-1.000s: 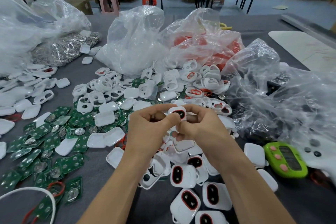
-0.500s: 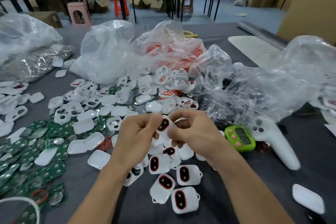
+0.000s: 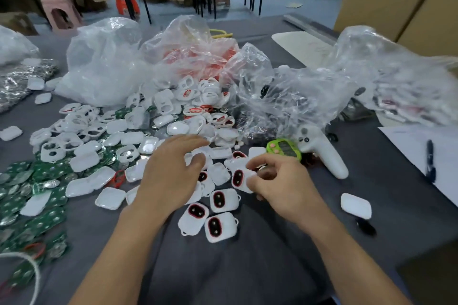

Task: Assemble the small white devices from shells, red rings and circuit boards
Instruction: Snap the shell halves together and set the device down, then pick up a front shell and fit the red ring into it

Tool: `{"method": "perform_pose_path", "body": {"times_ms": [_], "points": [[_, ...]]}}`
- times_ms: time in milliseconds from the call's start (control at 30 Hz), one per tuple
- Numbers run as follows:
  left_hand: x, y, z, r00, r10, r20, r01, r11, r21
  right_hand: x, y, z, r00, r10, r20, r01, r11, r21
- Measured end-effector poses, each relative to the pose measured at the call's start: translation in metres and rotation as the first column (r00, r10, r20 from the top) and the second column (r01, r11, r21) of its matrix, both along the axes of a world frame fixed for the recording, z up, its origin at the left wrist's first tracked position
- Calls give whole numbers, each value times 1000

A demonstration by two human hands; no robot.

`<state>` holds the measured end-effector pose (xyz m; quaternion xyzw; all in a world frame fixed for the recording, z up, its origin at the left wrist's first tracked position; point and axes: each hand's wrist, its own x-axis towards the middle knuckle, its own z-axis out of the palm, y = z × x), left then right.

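My right hand [image 3: 280,181] pinches an assembled white device [image 3: 240,179] with a red ring round its dark window, low over the pile. My left hand [image 3: 171,171] hovers with fingers spread and relaxed over loose white shells, holding nothing. Several finished devices [image 3: 218,215] lie on the grey cloth just in front of my hands. White shells [image 3: 81,161] cover the middle of the table. Green circuit boards [image 3: 29,195] with round metal cells lie at the left. A clear bag of red rings [image 3: 195,57] stands at the back.
Crumpled clear bags [image 3: 297,106] crowd the back and right. A green timer [image 3: 283,148] and a white controller [image 3: 322,151] lie right of my hands. A pen [image 3: 430,158] rests on white paper at the right edge. One white shell [image 3: 356,205] lies apart.
My hands have come apart and dropped toward the table. The left hand let go of the device and spread open; the right hand keeps it, moved down and right. The camera has turned right.
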<state>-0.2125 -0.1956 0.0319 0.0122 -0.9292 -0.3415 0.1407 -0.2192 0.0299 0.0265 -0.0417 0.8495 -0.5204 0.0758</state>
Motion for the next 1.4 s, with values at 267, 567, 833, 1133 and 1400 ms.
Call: {"method": "perform_pose_path", "body": {"times_ms": [267,567,833,1133,1400], "points": [[21,-31,-3,986,84,144,-87,996,8,-4,-21,-2,943,-20,-334,122,950,288],[38,-50,-19,991,75,112,-82,995,59,-20,-65,21,921,349,-171,-261,881,394],[10,-64,-40,976,217,7,-216,972,87,-18,-86,15,887,461,-33,-388,781,489],[-41,-88,-26,909,415,-31,-376,852,364,-79,-118,30,910,398,-117,-303,830,469],[-68,-112,-35,905,425,-16,-379,822,425,-114,-166,3,884,417,-213,-223,775,592]]}}
